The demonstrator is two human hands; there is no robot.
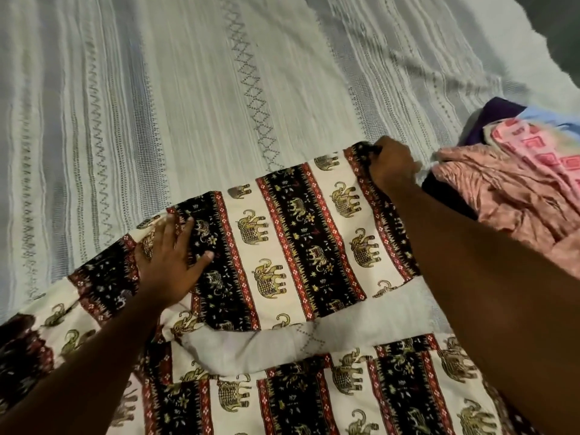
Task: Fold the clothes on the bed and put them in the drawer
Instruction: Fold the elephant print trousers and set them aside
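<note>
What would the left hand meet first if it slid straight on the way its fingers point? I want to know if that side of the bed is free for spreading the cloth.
The left hand lies flat on the elephant-print garment, fingers pointing up-right. It would cross a little more garment, then bare bedspread; the way looks free.

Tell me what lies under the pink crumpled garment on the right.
A dark cloth shows under the pink garment at its left edge; most of it is covered. Under both, the bedspread.
</note>
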